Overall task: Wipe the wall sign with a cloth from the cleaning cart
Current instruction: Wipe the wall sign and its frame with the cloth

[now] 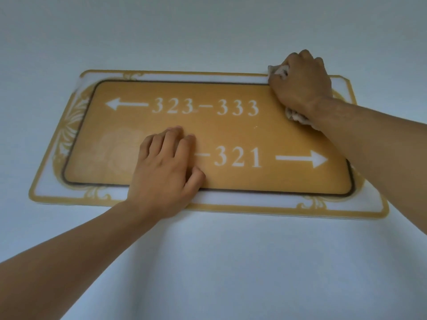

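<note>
— Left hand (pixel 165 167)?
— Flat, fingers spread, holding nothing, pressed on the wall sign (pixel 231 135), low centre.
— Right hand (pixel 300 85)?
— Fist closed around the cloth (pixel 297 116), against the sign's upper right corner.

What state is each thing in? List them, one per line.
sign: mounted flat on the wall, part covered by both hands
cloth: bunched, pressed to the sign's upper right corner
right hand: closed on the cloth
left hand: open, flat on the sign
</note>
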A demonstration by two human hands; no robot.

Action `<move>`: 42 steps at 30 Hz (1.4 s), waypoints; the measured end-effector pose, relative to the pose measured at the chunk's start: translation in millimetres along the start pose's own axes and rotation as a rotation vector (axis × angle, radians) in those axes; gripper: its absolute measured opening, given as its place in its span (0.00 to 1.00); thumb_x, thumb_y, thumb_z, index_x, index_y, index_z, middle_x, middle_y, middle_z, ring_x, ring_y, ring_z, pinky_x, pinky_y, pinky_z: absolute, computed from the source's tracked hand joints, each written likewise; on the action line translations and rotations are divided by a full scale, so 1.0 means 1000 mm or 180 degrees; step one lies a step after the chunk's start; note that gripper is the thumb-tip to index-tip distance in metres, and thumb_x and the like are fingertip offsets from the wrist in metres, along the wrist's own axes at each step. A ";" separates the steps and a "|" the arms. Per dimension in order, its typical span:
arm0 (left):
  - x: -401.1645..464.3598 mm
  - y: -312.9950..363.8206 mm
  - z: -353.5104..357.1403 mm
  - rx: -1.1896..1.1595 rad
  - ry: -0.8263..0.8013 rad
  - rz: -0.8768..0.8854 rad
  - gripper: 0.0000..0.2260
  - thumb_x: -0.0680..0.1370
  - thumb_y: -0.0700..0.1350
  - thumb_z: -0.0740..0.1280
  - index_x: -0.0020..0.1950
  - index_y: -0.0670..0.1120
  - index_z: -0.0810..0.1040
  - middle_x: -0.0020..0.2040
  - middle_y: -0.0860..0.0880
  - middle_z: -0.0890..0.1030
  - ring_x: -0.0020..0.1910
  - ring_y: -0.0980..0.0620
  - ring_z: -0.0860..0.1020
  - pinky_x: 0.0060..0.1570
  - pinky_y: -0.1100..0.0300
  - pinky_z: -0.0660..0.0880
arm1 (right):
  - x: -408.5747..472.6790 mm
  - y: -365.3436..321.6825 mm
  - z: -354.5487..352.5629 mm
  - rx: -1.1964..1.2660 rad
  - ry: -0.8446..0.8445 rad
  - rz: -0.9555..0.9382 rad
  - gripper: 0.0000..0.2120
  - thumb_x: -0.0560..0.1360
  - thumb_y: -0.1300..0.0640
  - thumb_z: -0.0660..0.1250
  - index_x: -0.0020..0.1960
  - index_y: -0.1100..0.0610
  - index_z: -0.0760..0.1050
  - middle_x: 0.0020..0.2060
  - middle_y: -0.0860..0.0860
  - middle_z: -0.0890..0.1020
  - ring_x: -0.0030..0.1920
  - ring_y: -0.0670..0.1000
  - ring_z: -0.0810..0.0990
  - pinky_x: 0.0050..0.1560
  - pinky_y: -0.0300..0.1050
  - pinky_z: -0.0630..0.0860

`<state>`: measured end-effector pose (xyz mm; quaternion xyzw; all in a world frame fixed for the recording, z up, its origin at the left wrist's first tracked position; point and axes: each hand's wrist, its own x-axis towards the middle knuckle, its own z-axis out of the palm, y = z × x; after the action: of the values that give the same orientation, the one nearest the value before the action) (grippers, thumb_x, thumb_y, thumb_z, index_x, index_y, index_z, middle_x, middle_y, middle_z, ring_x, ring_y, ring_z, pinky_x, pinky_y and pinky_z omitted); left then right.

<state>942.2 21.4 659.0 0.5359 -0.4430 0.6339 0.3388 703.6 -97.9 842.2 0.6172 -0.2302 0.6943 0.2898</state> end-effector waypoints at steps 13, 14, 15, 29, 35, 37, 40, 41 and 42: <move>-0.003 -0.002 -0.002 -0.0168 0.0007 0.0025 0.23 0.75 0.53 0.57 0.66 0.43 0.71 0.68 0.41 0.72 0.69 0.40 0.68 0.70 0.44 0.63 | -0.029 -0.054 0.015 0.0629 -0.0319 -0.1050 0.14 0.70 0.40 0.61 0.48 0.46 0.77 0.45 0.43 0.75 0.51 0.51 0.71 0.46 0.46 0.67; -0.003 -0.002 -0.002 -0.0170 -0.0010 0.0046 0.23 0.75 0.52 0.56 0.66 0.43 0.72 0.68 0.41 0.72 0.69 0.40 0.68 0.70 0.44 0.63 | -0.038 -0.055 0.014 0.0651 -0.0348 -0.1131 0.15 0.69 0.39 0.61 0.48 0.45 0.78 0.45 0.43 0.75 0.50 0.50 0.71 0.45 0.46 0.68; -0.004 -0.003 -0.002 -0.0182 -0.0016 0.0068 0.23 0.75 0.51 0.55 0.66 0.42 0.72 0.68 0.40 0.72 0.70 0.40 0.68 0.70 0.44 0.63 | -0.047 -0.058 0.013 0.0631 -0.0381 -0.1214 0.15 0.69 0.38 0.60 0.47 0.45 0.78 0.45 0.43 0.76 0.50 0.50 0.71 0.45 0.46 0.69; -0.022 -0.001 -0.018 -0.0275 -0.0522 0.0073 0.29 0.74 0.48 0.52 0.73 0.40 0.69 0.74 0.38 0.68 0.75 0.38 0.64 0.75 0.40 0.58 | -0.191 -0.082 -0.015 0.0653 -0.1076 -0.1810 0.04 0.65 0.53 0.64 0.38 0.48 0.77 0.37 0.44 0.73 0.41 0.50 0.66 0.41 0.46 0.68; -0.038 -0.001 -0.034 -0.0299 -0.0804 0.0157 0.25 0.75 0.49 0.52 0.69 0.41 0.70 0.74 0.39 0.68 0.76 0.37 0.63 0.74 0.40 0.59 | -0.241 -0.084 -0.023 0.0742 -0.1575 -0.2017 0.04 0.66 0.54 0.63 0.35 0.49 0.77 0.36 0.43 0.71 0.41 0.48 0.64 0.43 0.46 0.68; -0.041 0.000 -0.038 -0.0303 -0.0793 0.0177 0.21 0.75 0.48 0.54 0.64 0.41 0.72 0.72 0.39 0.70 0.73 0.37 0.65 0.72 0.40 0.63 | -0.254 -0.081 -0.026 0.0950 -0.1566 -0.1842 0.03 0.65 0.55 0.64 0.36 0.50 0.77 0.36 0.43 0.71 0.41 0.47 0.65 0.42 0.45 0.69; -0.044 -0.002 -0.045 -0.0274 -0.0734 0.0156 0.17 0.74 0.47 0.56 0.57 0.41 0.74 0.63 0.41 0.74 0.64 0.38 0.72 0.66 0.44 0.67 | -0.248 -0.077 -0.033 0.1377 -0.1008 -0.1215 0.03 0.65 0.57 0.66 0.39 0.51 0.77 0.40 0.44 0.72 0.44 0.48 0.69 0.43 0.46 0.73; -0.044 -0.004 -0.047 -0.0261 -0.0717 0.0156 0.16 0.74 0.47 0.56 0.56 0.41 0.74 0.60 0.42 0.75 0.61 0.39 0.73 0.65 0.45 0.68 | -0.239 -0.077 -0.035 0.1432 -0.0735 -0.1074 0.04 0.66 0.58 0.67 0.40 0.53 0.78 0.41 0.45 0.72 0.45 0.50 0.70 0.44 0.48 0.73; -0.046 -0.006 -0.048 -0.0226 -0.0709 0.0126 0.15 0.73 0.47 0.56 0.55 0.42 0.74 0.59 0.42 0.75 0.60 0.39 0.73 0.64 0.46 0.68 | -0.228 -0.076 -0.038 0.1460 -0.0500 -0.0954 0.05 0.66 0.60 0.68 0.42 0.54 0.78 0.42 0.47 0.73 0.46 0.51 0.70 0.45 0.49 0.74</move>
<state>938.3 70.4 613.8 0.5818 -0.5106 0.5608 0.2938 744.6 -43.9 608.7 0.7456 0.0050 0.6278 0.2234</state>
